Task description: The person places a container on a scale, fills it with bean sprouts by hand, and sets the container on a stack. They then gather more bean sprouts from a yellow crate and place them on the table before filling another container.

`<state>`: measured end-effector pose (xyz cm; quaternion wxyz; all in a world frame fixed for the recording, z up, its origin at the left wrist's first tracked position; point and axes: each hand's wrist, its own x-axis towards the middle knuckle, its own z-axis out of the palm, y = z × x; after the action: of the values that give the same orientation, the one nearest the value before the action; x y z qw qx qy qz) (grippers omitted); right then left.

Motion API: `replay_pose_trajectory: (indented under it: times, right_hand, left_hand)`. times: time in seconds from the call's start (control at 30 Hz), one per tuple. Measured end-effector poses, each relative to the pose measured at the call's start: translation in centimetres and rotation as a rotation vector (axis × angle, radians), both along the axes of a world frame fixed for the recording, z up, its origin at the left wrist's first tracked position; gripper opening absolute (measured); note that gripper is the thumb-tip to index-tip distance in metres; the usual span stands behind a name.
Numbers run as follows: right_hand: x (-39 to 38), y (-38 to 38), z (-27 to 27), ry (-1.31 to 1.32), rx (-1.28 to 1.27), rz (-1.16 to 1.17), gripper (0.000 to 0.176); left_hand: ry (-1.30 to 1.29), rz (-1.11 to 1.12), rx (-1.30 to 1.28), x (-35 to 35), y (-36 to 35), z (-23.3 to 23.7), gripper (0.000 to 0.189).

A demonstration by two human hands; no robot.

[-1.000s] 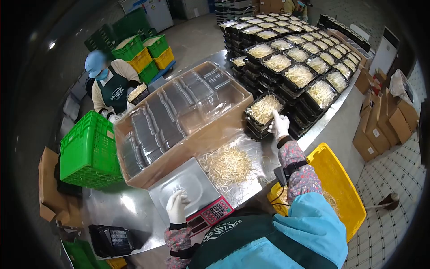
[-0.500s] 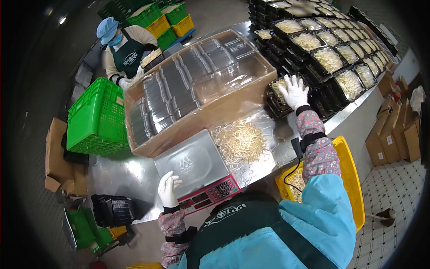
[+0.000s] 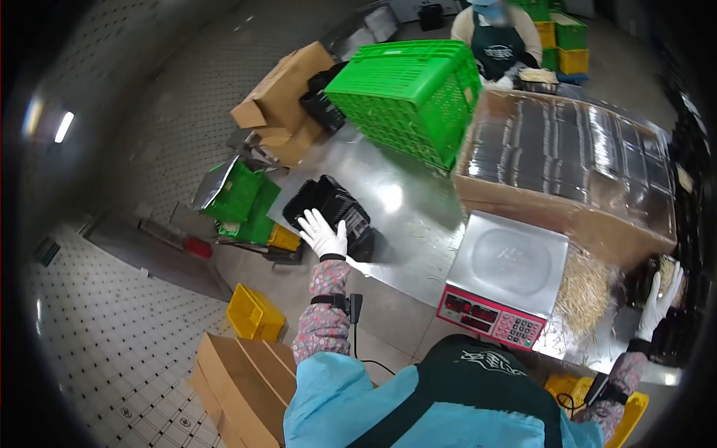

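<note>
My right hand (image 3: 659,295) sits in the dark rim at the picture's edge, so I cannot tell whether it grips the sprout tray (image 3: 667,270). The digits on the scale (image 3: 508,261) are too small to read. The co-worker (image 3: 499,41) is cut off at the head by the top edge.

White gloves (image 3: 323,233), floral sleeves (image 3: 323,322), blue jacket (image 3: 336,407), green apron (image 3: 478,377).

The left hand (image 3: 323,233) and right hand (image 3: 661,297) wore white gloves, above sleeves (image 3: 323,325) in a pink-and-grey floral print. The stack of trays (image 3: 340,209) was black, the sprouts (image 3: 586,287) pale straw. The scale (image 3: 511,257) was silver with a red keypad panel (image 3: 489,319), the crate (image 3: 407,93) bright green lattice, the bench (image 3: 403,213) steel grey.
</note>
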<state>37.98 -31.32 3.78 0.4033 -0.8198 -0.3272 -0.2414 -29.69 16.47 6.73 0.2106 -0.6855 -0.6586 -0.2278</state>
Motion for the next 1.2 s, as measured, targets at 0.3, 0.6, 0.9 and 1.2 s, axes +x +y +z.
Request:
replay_pose_trajectory:
  times: [0.3, 0.6, 0.9, 1.2]
  right_hand:
    - [-9.0, 8.8, 2.2, 0.103, 0.014, 0.337, 0.058]
    - [-11.6, 10.0, -0.9, 0.467, 0.115, 0.403, 0.053]
    - [-10.8, 10.1, -4.8, 0.644, 0.071, 0.46, 0.043]
    - [-12.9, 12.0, -4.1, 0.688, -0.076, 0.468, 0.034]
  left_hand:
    - [-0.258, -0.068, -0.277, -3.9, 4.4, 0.6, 0.035]
    - [-0.148, -0.172, -0.479, -5.3, 4.4, 3.1, 0.033]
    - [0.244, -0.25, -0.703, -5.3, 4.7, 5.4, 0.018]
    - [-0.046, -0.459, -0.825, -7.1, 6.1, 2.0, 0.031]
